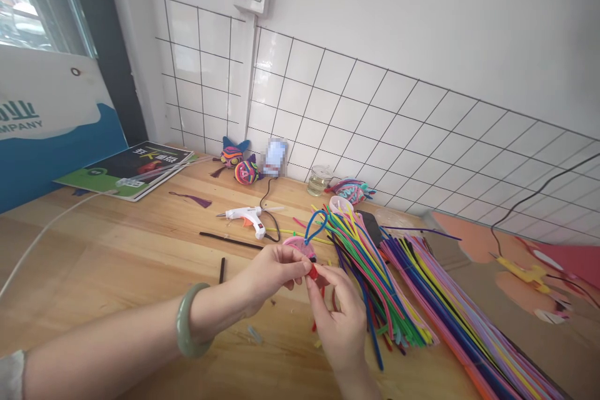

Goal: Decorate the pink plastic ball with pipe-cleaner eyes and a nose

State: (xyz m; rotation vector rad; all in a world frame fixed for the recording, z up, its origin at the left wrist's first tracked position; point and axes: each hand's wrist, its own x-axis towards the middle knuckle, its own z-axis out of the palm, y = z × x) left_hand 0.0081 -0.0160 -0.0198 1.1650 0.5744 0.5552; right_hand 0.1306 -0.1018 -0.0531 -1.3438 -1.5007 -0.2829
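My left hand and my right hand meet above the wooden table, fingertips pinched together. Between them is a small red piece, mostly covered by the fingers; it looks like pipe cleaner, but its shape is hard to make out. Just behind the fingers lies a round pink craft piece, partly hidden, and a blue pipe cleaner loop stands up beside it. A long black pipe cleaner and a short black piece lie left of my hands. A green bangle circles my left wrist.
Bundles of coloured pipe cleaners spread to the right. A white glue gun with a cord lies behind my hands. Farther back are striped fish-like crafts, a glass jar, a purple tassel and a yellow glue gun.
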